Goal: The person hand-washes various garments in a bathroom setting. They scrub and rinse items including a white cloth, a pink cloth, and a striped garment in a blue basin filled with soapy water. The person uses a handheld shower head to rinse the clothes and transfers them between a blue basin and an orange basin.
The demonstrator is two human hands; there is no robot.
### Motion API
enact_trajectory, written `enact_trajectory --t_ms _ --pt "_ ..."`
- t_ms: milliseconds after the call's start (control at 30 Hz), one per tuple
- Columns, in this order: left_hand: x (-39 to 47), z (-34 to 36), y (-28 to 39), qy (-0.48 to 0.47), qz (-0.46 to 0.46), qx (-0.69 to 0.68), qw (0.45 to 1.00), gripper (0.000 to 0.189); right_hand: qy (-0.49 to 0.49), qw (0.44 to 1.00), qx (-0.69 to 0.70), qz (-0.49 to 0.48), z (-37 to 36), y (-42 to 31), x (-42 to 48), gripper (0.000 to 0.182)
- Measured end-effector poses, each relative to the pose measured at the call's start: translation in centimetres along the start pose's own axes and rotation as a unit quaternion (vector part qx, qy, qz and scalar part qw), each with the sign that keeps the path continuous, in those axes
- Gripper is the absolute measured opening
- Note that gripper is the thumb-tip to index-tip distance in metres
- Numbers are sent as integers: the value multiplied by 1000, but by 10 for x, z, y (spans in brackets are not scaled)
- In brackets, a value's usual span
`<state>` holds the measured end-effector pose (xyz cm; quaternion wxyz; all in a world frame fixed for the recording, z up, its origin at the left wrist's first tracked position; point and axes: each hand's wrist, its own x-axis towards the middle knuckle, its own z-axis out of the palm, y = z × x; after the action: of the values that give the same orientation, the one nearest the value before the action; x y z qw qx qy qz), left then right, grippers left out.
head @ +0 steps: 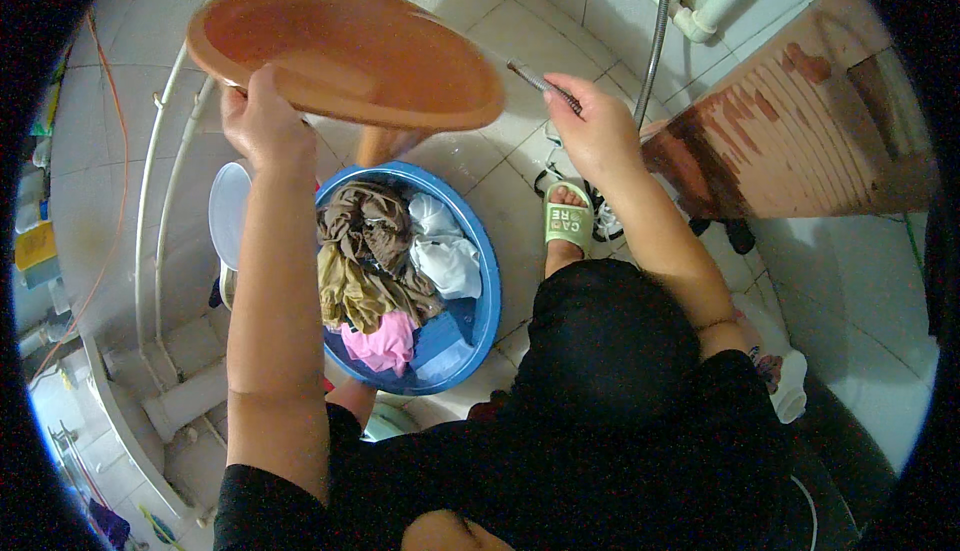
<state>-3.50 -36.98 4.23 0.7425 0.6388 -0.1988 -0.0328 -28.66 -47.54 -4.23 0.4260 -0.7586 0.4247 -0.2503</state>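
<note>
My left hand [262,120] grips the near rim of an orange-brown plastic basin [300,41], which is tilted in the air and slightly blurred. Between the thumb and fingers of my right hand [596,127] is a short visible length of ribbed metal hose [544,86], its end pointing at the basin. A blue plastic tub [491,311] stands on the tiled floor below. Inside it lie a dark brown garment [367,225], a khaki garment [349,288], white cloth [446,258] and a pink cloth [382,341]. An orange shape [375,146] below the raised basin is partly hidden.
To the right leans a ribbed washboard-like slab [795,123] with wet patches. A flexible metal hose [660,26] hangs near white pipes [697,22]. A white container [230,213] stands left of the tub. My foot wears a green slide [568,221], beside black-and-white shoes [607,221].
</note>
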Motion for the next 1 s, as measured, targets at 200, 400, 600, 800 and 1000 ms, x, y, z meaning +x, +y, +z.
enact_trajectory --t_ms 200,400,600,800,1000 --pt "-34 23 -34 78 -201 -67 974 22 10 999 34 2 -3 4 1 26" --pt "-59 11 -98 29 -284 -190 939 32 23 996 79 -16 8 10 1 29" --pt "-122 10 -112 -153 -579 -216 771 41 -14 999 50 -12 13 11 5 30" --pt "-141 -24 -127 -340 -635 -12 694 46 -30 999 -25 -26 22 14 3 32" --pt "-158 -96 -122 -367 -550 134 738 48 -48 997 -44 40 38 24 9 32"
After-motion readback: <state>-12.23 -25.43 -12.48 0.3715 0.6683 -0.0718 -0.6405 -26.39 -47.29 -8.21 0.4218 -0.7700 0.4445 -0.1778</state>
